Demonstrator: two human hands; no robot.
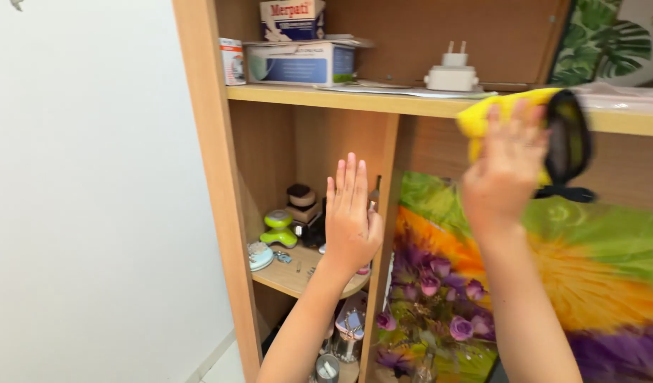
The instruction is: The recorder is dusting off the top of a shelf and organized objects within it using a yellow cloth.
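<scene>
Our right hand (pixel 507 170) holds a yellow cloth (pixel 491 113) in its grip at the wooden shelf (pixel 383 103); our left hand (pixel 350 216) is spread open, empty.

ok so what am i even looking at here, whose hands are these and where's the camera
The single picture comes from a camera worn on a person's head, looking out over their own two bare arms at a wooden shelf unit. No machine is involved.

The left hand is raised flat and open, fingers together, in front of the upright wooden divider; whether it touches the wood I cannot tell. The right hand is blurred and presses a yellow cloth at the front edge of the upper shelf, beside a dark rounded object too blurred to name.

On the upper shelf sit stacked cardboard boxes and a white plug adapter. The lower shelf holds a small green and white gadget and other small items. Purple artificial flowers stand to the right, before a colourful cloth.
</scene>
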